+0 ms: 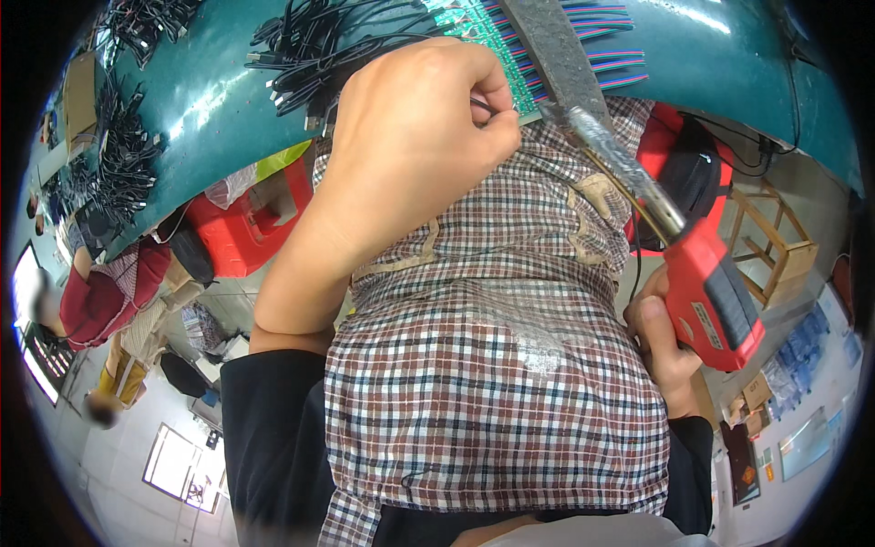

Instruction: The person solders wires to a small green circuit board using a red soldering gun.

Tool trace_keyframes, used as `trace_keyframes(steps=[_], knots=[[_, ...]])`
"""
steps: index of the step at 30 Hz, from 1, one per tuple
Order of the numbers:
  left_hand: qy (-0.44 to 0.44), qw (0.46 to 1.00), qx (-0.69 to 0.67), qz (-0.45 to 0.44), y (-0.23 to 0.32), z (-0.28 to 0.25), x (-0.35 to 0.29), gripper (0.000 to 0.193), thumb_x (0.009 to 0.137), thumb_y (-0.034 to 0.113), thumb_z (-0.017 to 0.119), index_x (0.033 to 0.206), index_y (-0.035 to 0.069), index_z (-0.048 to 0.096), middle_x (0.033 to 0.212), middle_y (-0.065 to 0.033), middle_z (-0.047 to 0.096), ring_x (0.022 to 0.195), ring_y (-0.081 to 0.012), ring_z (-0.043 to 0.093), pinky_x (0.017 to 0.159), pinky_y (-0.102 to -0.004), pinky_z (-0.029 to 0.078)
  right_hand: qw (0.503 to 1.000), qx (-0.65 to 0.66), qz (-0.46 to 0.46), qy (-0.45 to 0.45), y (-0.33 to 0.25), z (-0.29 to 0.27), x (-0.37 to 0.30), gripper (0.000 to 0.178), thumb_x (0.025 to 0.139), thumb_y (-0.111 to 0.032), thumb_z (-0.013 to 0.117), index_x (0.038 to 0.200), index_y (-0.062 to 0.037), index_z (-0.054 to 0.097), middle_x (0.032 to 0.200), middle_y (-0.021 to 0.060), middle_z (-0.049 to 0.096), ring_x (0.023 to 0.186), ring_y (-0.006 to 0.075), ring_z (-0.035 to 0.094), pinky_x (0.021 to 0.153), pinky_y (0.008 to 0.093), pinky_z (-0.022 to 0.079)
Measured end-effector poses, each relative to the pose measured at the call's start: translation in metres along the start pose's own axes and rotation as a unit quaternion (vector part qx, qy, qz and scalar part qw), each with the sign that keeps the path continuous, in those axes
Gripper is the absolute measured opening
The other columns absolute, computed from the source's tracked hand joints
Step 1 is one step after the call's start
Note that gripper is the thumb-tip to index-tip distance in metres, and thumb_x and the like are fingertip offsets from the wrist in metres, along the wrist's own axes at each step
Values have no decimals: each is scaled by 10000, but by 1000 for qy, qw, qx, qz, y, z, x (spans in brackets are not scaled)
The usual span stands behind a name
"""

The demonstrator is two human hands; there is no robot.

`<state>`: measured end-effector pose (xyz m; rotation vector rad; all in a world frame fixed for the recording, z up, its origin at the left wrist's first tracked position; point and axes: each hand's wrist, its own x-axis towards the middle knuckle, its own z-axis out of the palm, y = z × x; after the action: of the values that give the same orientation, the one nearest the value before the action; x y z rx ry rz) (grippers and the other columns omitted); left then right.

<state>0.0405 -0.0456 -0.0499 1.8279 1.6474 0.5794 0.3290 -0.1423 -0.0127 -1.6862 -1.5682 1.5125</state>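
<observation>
My left hand [415, 137] is closed in a pinch on a thin black cable [483, 104] at the near edge of a green circuit board panel [497, 41]. Most of that cable is hidden behind the fingers. In my right hand [658, 339] is a red and black soldering gun [709, 305], gripped by its handle. Its metal barrel slants up and left, with the tip close to the board's near right corner. A dark flat bar [558, 55] lies over the panel. Striped multicoloured wires [612, 60] stick out to the bar's right.
Black cables with plugs [305, 64] lie in a bunch left of the board on the green table [219, 109]. More cable bundles [123, 173] sit at the far left. Below the table are a red stool [241, 228] and a wooden stool [775, 242]. Other people [114, 292] are at the left.
</observation>
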Motion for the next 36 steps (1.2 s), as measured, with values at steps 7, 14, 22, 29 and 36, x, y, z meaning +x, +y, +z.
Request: trace_keyframes(steps=[7,14,22,29,36], knots=[[1,1000,-16,-3,2,0,1,70,726,74,709,740,25,660,679,-40,630,619,-129,615,591,-255,485,989,123,-48,70,-12,10,20,198,936,-178,561,857,-36,447,676,16,401,444,71,348,446,245,329],[7,1000,-22,-7,1,2,-2,87,721,61,719,739,24,642,688,-51,619,609,-149,609,582,-263,487,960,190,-123,162,-30,27,60,161,955,-93,507,1043,41,516,698,34,449,477,56,348,496,245,365],[8,1000,4,-7,5,0,-4,81,741,64,722,754,25,652,730,-64,639,649,-184,648,606,-293,521,955,138,-173,199,-56,45,113,343,909,37,586,1241,81,511,879,81,596,611,86,522,614,253,475],[43,997,38,44,2,-15,-13,82,738,121,769,781,80,713,806,-46,614,742,-232,597,651,-353,491,952,137,-206,180,-57,56,139,405,903,60,614,1288,61,486,945,87,605,832,153,647,789,281,506],[227,956,179,40,-41,-36,26,285,740,223,802,989,109,724,981,-99,580,903,-293,544,782,-407,460,943,-14,-275,189,-42,68,160,576,794,42,773,1284,40,470,1010,74,617,922,172,655,904,319,492]])
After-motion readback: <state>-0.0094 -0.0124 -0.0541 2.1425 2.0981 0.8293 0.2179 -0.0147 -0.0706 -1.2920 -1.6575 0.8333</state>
